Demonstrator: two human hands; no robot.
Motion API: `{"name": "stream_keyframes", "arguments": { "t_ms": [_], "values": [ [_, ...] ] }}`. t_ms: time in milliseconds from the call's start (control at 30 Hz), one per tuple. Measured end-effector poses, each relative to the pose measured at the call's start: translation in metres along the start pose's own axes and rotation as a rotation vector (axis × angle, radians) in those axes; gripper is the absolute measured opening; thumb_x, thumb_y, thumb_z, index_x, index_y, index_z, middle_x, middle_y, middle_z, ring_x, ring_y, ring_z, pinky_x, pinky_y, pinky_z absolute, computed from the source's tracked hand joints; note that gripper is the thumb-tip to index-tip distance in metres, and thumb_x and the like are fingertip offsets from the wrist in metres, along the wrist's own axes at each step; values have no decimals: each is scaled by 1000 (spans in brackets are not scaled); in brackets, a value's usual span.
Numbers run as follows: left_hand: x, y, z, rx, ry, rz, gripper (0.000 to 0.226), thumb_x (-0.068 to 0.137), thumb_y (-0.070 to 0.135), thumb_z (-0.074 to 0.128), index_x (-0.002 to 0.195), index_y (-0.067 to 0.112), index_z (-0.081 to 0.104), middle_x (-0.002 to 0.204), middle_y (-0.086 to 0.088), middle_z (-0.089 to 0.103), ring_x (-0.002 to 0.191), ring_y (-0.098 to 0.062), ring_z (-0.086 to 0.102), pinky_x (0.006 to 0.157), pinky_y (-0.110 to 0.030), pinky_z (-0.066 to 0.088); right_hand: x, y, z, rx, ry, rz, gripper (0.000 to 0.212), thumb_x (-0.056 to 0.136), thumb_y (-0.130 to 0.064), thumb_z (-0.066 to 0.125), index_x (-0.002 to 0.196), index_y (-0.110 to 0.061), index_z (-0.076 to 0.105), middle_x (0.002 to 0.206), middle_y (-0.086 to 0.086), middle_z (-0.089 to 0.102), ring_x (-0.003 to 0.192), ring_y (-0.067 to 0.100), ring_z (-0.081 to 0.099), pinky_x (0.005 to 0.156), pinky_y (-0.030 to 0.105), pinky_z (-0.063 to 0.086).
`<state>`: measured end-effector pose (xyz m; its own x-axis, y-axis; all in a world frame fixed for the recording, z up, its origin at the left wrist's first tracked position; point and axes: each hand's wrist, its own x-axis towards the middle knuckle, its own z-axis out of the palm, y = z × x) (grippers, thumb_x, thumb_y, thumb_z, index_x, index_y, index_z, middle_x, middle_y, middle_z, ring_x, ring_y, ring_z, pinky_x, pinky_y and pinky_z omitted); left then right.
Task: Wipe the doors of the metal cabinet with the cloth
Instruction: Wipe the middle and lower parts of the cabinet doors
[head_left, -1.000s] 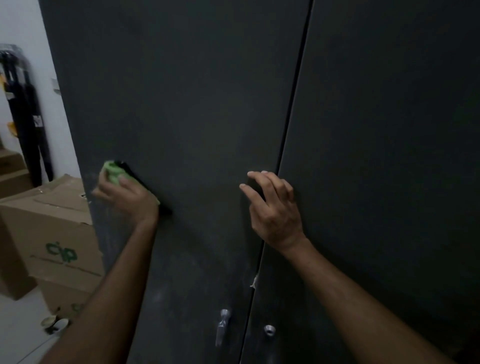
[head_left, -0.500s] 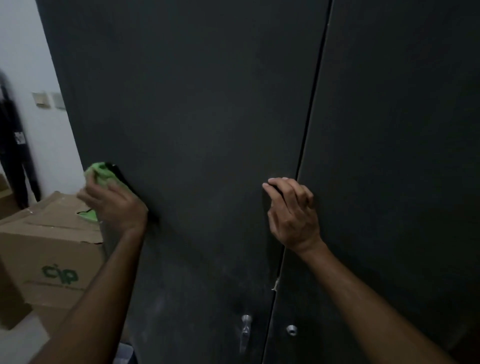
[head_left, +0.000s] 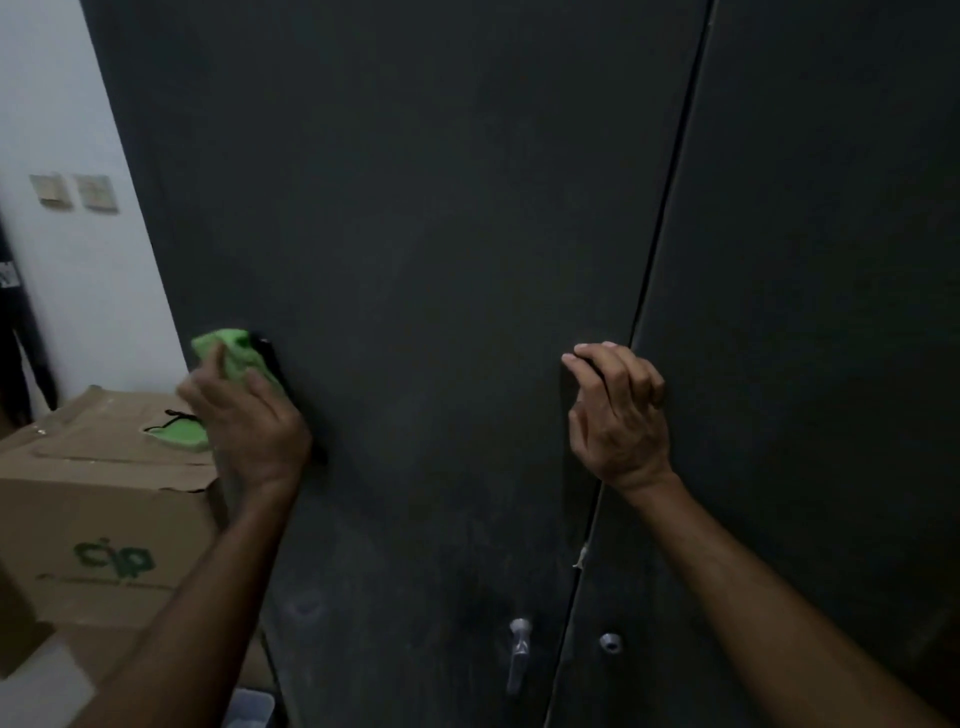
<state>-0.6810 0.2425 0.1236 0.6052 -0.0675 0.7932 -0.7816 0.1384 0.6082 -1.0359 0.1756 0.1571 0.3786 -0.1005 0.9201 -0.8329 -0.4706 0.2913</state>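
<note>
Green cloth against cabinet door

I saw dark grey, dust-smudged cabinet doors and a bright green cloth. The brown cardboard box carried green lettering, beside a white wall.
</note>
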Motion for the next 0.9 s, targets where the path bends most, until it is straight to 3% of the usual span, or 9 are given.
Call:
{"name": "stream_keyframes", "arguments": {
  "t_ms": [67, 133, 233, 333, 467, 567, 633, 733, 900],
  "values": [
    [-42, -12, -7, 43, -101, 257, 34, 101, 12, 45, 130, -5, 47, 119, -22, 47, 107, -37, 43, 107, -29, 27, -1, 1, 2, -8, 13, -3, 53, 81, -19, 50, 134, -14, 50, 136, 3, 46, 131, 25, 39, 112, 36, 26],
    [-71, -42, -19, 98, -128, 340, 33, 94, 5, 53, 125, -7, 49, 114, -20, 47, 103, -39, 44, 114, -25, 24, -2, 0, 2, -8, 26, -1, 52, 82, -19, 49, 134, -14, 50, 136, 3, 46, 131, 25, 40, 113, 36, 25],
    [-58, -57, -22, 147, -122, 54, 38, 100, 8, 42, 135, -9, 43, 126, -32, 49, 115, -45, 45, 116, -41, 23, -1, -1, 1, -1, 40, -2, 51, 83, -17, 49, 133, -13, 50, 136, 4, 46, 130, 26, 40, 113, 36, 25],
    [-11, -26, -9, 68, -6, -129, 44, 103, 18, 35, 140, -6, 39, 133, -32, 46, 123, -44, 43, 117, -37, 21, 0, -2, -1, 6, 40, 0, 51, 82, -16, 51, 133, -13, 51, 135, 4, 46, 130, 26, 41, 112, 37, 26],
    [-34, 49, 25, -51, -76, 281, 38, 103, 21, 43, 132, -3, 49, 120, -26, 53, 109, -36, 45, 103, -43, 35, 0, 0, -3, 26, 25, -13, 54, 79, -16, 53, 133, -13, 51, 136, 4, 46, 130, 26, 42, 112, 37, 28],
    [-117, 60, 24, -89, -364, 632, 34, 102, 26, 47, 131, 8, 48, 120, -14, 46, 99, -33, 46, 90, -44, 40, 0, 1, -3, 45, 21, -15, 54, 80, -15, 54, 134, -13, 52, 137, 4, 46, 130, 26, 43, 112, 37, 28],
    [-138, 35, 14, -58, -483, 758, 35, 101, 31, 48, 131, 15, 47, 119, -10, 44, 93, -30, 46, 82, -41, 38, 0, 2, -5, 59, 17, -25, 53, 80, -14, 54, 133, -12, 53, 137, 4, 46, 130, 26, 43, 110, 38, 31],
    [-125, 28, 11, -1, -433, 709, 40, 91, 24, 53, 130, 16, 47, 117, -12, 43, 94, -32, 44, 83, -42, 35, 1, 3, -7, 81, -1, -25, 53, 79, -13, 55, 133, -10, 56, 137, 4, 45, 130, 26, 43, 109, 40, 34],
    [-106, 119, 58, -47, -86, 274, 34, 100, 19, 48, 130, 5, 52, 113, -23, 52, 105, -33, 46, 93, -44, 36, 1, 5, -8, 157, 12, -29, 42, 91, -11, 50, 132, -6, 57, 137, 5, 47, 130, 26, 44, 109, 39, 36]
  ]
}}
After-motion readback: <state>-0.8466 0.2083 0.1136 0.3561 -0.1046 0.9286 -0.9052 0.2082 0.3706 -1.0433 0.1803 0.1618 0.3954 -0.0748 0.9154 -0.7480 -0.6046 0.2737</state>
